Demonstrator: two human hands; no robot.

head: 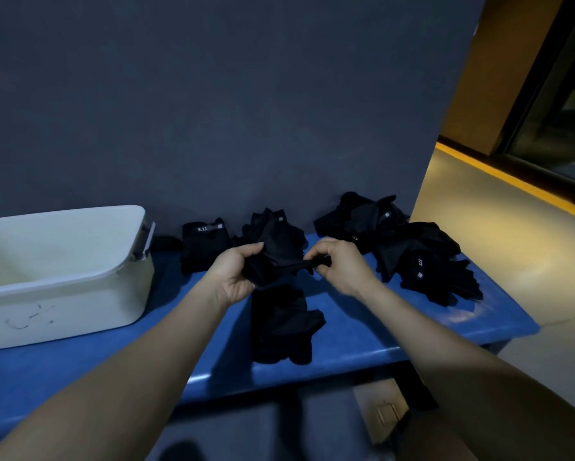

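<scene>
Blue bench [362,331]; limp black glove [279,257], pinched by left hand [236,271], right hand [341,264]

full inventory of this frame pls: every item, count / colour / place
held black garment: 1, black, stretched between both hands above the bench
front pile: 1 pile, black, on the bench below the hands; piece count unclear
labelled stack: 1, black, white "5.11" tag, by the wall right of the tub
middle pile: 1, black, by the wall behind the hands
right pile: 1, large, black, right end of the bench
tub: 1, white, left end of the bench
bench: 1, blue
wall: 1, dark grey, behind the bench
floor stripe: 1, yellow, far right
left hand: grips the garment
right hand: pinches its right end
</scene>
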